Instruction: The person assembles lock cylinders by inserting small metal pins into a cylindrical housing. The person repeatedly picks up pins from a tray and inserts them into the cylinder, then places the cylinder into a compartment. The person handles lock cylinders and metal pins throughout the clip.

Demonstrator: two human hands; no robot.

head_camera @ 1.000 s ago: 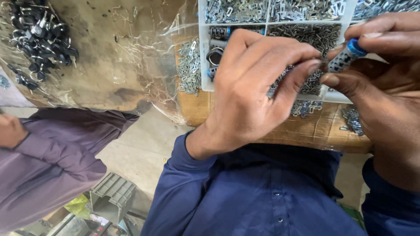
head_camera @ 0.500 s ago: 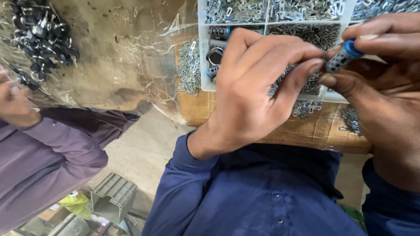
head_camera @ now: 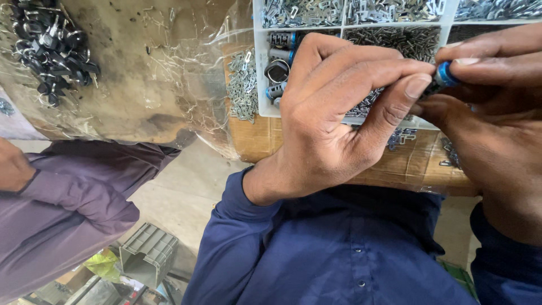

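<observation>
Head view, looking down past a dark blue shirt (head_camera: pixel 350 248). The left hand (head_camera: pixel 339 113) is curled, its thumb and forefinger closed toward a small dark cylinder with a blue ring (head_camera: pixel 443 76), which sits at the right of the scene just above the near edge of a white compartment tray (head_camera: pixel 259 85). The right hand (head_camera: pixel 497 118) pinches the same cylinder between its fingers and thumb, so both hands meet on it; how much of the part lies inside the grip cannot be told. The tray's far compartments hold small silver metal pieces (head_camera: pixel 395 11), and its left compartment holds further dark cylinders with blue ends (head_camera: pixel 278 70). The tray rests on a brown cardboard surface (head_camera: pixel 254 135). At far left, a clear plastic bag (head_camera: pixel 147 73) contains dark metal parts (head_camera: pixel 51 45). At near left, another person's purple sleeve (head_camera: pixel 73 197) and hand (head_camera: pixel 14 169) enter the scene.
</observation>
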